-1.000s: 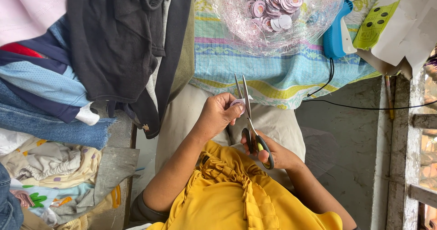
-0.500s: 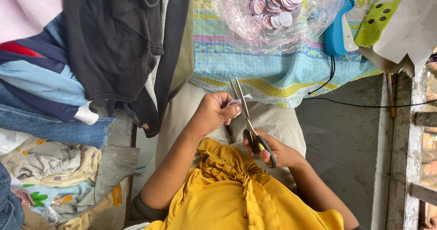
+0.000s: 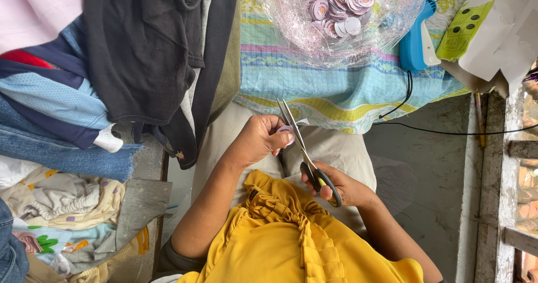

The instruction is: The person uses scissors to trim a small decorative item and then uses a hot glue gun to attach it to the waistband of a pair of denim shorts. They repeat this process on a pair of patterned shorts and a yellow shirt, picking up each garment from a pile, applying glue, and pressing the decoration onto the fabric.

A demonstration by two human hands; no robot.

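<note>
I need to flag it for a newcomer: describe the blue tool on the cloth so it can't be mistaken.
Look at the striped cloth ahead of the hands. Right of the clear bag of round tags lies the blue tool, pistol-shaped, the only solid blue plastic item there.

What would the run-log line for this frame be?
left hand: pinches small round tag | right hand: grips scissors, blades slightly open at tag | ahead: clear bag of tags, blue tagging gun

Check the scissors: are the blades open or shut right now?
Open, slightly. The scissors in the right hand show two blade tips apart, beside the small pink disc in the left hand.
</note>
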